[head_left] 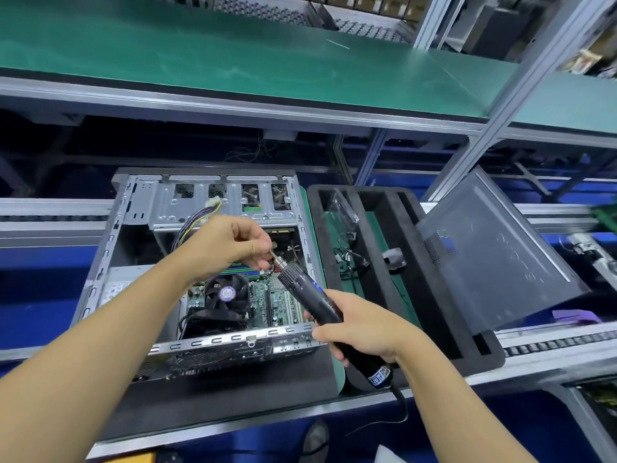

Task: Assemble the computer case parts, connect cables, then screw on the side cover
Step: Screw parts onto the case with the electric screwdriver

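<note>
Green shelving runs behind the tabletop (217, 402), where the case (140, 208) lies open side up so I can reach inside. My right hand (360, 325) is wrapped round the driver (310, 295); my left hand (233, 245) pinches its bit (274, 256), I judge to seat a screw. Right of it the cover (494, 255) leans in a foam tray (434, 295), not yet fitted.

There is one open computer case (140, 208), one electric screwdriver (310, 295), one side cover (494, 255), one black foam tray (434, 295), one cooler fan (227, 292), and two hands: left hand (230, 242), right hand (360, 325).
</note>
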